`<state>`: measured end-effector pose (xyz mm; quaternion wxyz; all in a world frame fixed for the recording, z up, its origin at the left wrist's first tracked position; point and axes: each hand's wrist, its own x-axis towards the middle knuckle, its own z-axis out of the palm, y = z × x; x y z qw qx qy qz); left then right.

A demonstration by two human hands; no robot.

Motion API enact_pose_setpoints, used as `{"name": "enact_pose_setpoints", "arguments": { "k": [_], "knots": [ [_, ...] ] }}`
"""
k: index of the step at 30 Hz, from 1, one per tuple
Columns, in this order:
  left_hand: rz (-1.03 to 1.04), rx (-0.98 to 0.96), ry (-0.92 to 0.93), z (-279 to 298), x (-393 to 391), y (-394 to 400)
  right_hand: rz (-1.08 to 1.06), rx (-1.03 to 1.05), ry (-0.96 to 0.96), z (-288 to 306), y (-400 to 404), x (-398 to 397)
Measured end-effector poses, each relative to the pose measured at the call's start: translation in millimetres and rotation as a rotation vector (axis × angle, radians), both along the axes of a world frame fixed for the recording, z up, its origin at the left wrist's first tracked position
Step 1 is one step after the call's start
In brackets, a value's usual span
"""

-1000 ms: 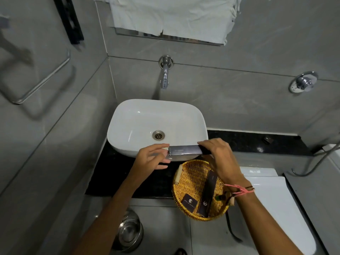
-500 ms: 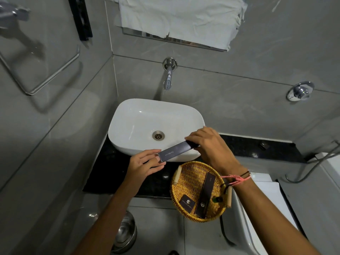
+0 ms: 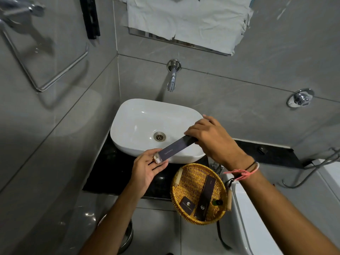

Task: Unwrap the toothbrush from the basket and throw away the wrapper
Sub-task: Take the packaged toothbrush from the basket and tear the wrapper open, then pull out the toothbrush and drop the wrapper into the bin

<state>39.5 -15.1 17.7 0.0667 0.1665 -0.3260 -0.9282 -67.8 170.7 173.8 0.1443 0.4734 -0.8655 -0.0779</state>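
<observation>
A long dark box printed "Dental Kit" hangs slanted over the front rim of the white sink. My right hand grips its upper right end. My left hand is at the lower left end, where a pale piece sticks out of the box between my fingers. The round wicker basket sits on the black counter just right of my left hand and below the box. It holds another long dark box, a small dark card box and a small green bottle.
A chrome tap juts from the grey wall above the sink. The white toilet stands at the right, touching the basket's side. A steel bin rests on the floor below the counter. A towel rail is on the left wall.
The box tilted from level to slanted, its left end lower. My left hand now has the lower end, and a pale piece shows sticking out there.
</observation>
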Motion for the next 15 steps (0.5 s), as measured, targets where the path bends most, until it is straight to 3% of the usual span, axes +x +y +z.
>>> {"name": "enact_pose_setpoints", "arguments": {
  "k": [6, 15],
  "knots": [
    [-0.02, 0.27, 0.0, 3.9, 0.3, 5.0, 0.104, 0.091, 0.132, 28.5, -17.8, 6.1],
    [0.003, 0.205, -0.022, -7.6, 18.9, -2.9, 0.127, 0.106, 0.147, 32.9, -26.6, 18.6]
  ]
}}
